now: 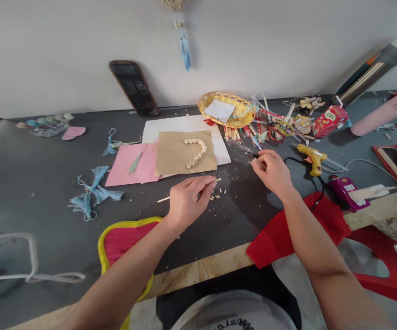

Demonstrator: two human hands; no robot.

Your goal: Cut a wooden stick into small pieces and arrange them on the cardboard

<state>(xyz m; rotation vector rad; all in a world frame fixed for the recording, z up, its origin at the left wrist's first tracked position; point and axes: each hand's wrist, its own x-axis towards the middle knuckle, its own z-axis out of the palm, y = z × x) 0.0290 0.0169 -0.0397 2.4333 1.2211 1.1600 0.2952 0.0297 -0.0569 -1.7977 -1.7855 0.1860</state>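
My left hand (192, 197) pinches a thin wooden stick (163, 199); one end shows at the fingertips and the other sticks out on the left. Just beside those fingers lie several short cut stick pieces (219, 195) on the dark table. My right hand (272, 172) is closed round a slim dark tool with a metallic tip (248, 150), too blurred to name. Beyond the left hand, a curved row of pale wooden bits (201, 153) rests on a brown paper sheet (171, 153), which overlaps a pink sheet (119, 169) and a white sheet (223, 151).
A wicker basket (203, 103), scissors (284, 129) and loose sticks crowd the back right. On the right are a yellow glue gun (311, 158), purple power adapter (351, 192) and red cloth (277, 238). Blue tassels (98, 190) lie left. A phone (133, 87) leans against the wall.
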